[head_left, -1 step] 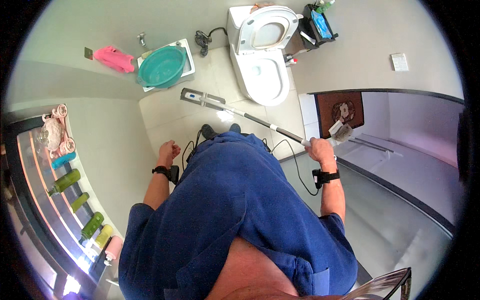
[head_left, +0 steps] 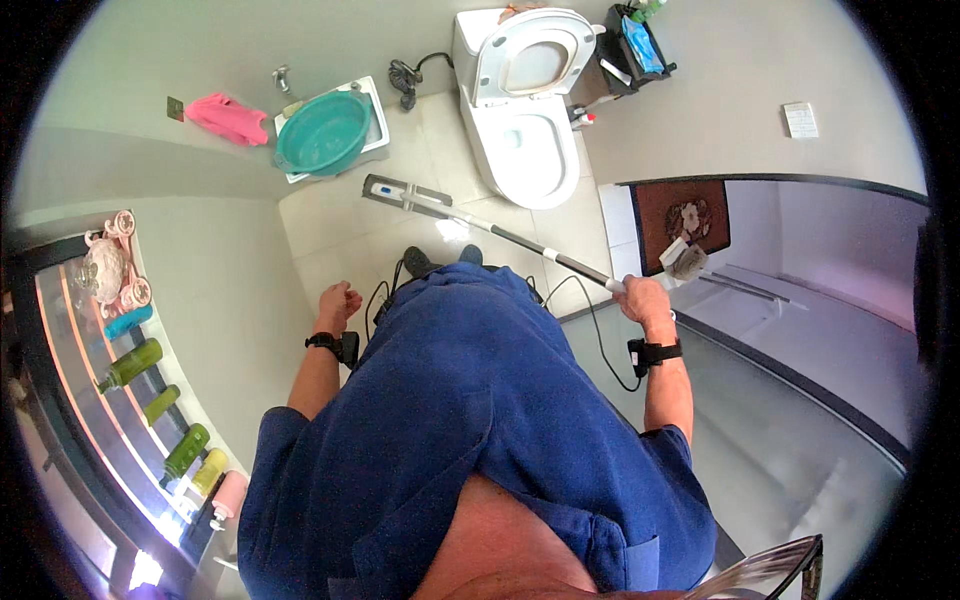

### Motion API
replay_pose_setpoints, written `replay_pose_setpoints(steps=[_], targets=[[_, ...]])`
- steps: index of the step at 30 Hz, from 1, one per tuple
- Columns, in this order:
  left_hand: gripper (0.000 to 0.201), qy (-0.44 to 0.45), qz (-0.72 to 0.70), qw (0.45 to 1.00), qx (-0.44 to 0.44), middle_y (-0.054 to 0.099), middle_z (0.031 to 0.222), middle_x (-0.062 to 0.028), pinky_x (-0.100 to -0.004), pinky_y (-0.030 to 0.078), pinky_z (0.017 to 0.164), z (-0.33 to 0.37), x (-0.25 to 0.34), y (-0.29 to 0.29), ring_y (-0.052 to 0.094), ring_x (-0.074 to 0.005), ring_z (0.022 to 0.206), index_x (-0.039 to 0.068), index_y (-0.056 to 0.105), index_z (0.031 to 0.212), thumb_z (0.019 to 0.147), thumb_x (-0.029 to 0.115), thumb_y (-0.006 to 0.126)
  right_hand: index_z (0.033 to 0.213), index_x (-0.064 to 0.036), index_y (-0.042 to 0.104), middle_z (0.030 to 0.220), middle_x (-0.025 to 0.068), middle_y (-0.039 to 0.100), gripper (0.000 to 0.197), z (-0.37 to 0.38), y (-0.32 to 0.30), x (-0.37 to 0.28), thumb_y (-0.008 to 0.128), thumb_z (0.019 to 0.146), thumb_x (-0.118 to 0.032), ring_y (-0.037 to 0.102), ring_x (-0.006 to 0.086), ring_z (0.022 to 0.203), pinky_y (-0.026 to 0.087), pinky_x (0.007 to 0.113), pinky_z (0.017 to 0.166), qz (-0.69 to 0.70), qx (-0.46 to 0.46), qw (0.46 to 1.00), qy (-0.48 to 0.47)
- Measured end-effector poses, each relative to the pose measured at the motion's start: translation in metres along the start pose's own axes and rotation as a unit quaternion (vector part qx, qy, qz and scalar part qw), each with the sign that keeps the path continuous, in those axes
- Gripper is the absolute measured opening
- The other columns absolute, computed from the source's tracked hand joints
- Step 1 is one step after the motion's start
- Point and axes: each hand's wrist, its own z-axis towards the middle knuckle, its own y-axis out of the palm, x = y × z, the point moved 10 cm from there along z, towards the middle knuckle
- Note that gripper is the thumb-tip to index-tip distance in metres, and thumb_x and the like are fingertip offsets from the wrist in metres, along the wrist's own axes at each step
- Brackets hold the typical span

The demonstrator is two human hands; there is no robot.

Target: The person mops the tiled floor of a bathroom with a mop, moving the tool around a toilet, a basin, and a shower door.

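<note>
In my right hand is the upper end of a flat mop, its fingers wrapped round the grey and white pole. The pole slants down to the left, and the grey rectangular mop head is by the pale floor tiles between the toilet and a green basin. My left hand hangs at my left side with its fingers curled in and nothing seen in them. Each wrist wears a black strap with a small box on it.
A white toilet stands ahead with its lid up. The green basin rests on a white sink; a pink cloth hangs beside it. Bottles line the left shelf. At right, a brown mat and a grey brush-like head lie beyond a dark-framed doorway.
</note>
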Motion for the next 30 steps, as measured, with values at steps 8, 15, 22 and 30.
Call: replay_pose_setpoints(steps=[8, 15, 22, 30], targets=[[0.031, -0.027, 0.016, 0.998, 0.048, 0.061, 0.091, -0.0117, -0.0323, 0.057, 0.066, -0.02, -0.013, 0.019, 0.064, -0.0205, 0.074, 0.0, 0.055, 0.11, 0.091, 0.025, 0.057, 0.101, -0.0066, 0.069, 0.098, 0.0194, 0.068, 0.037, -0.05, 0.092, 0.092, 0.064, 0.084, -0.038, 0.064, 0.037, 0.096, 0.05, 0.047, 0.083, 0.119, -0.074, 0.985, 0.102], [0.02, 0.014, 0.025, 1.0, 0.008, 0.057, 0.074, -0.0084, -0.0307, 0.05, 0.058, -0.029, 0.014, 0.059, 0.057, -0.0193, 0.06, 0.001, 0.054, 0.097, 0.092, 0.021, 0.055, 0.107, -0.0048, 0.067, 0.106, 0.0223, 0.066, 0.042, -0.037, 0.18, 0.075, 0.062, 0.084, -0.04, 0.062, 0.0393, 0.102, 0.049, 0.046, 0.087, 0.241, -0.058, 0.96, 0.131], [0.023, 0.0, 0.158, 0.987, -0.034, 0.06, 0.081, -0.0094, -0.0321, 0.051, 0.06, 0.012, 0.056, 0.04, 0.059, -0.0205, 0.064, 0.0, 0.054, 0.101, 0.092, 0.021, 0.056, 0.099, 0.0, 0.067, 0.101, 0.025, 0.066, 0.043, 0.036, 0.125, -0.058, 0.055, 0.09, -0.041, 0.062, 0.041, 0.1, 0.049, 0.048, 0.086, 0.212, -0.085, 0.968, 0.102], [0.03, 0.026, 0.182, 0.979, -0.093, 0.06, 0.087, -0.0103, -0.0308, 0.056, 0.067, 0.03, 0.115, 0.034, 0.063, -0.0194, 0.073, -0.001, 0.053, 0.113, 0.094, 0.022, 0.054, 0.091, 0.0024, 0.066, 0.081, 0.0222, 0.067, 0.051, -0.072, 0.205, -0.071, 0.05, 0.091, -0.046, 0.066, 0.0349, 0.073, 0.051, 0.044, 0.068, 0.277, -0.098, 0.939, 0.177]])
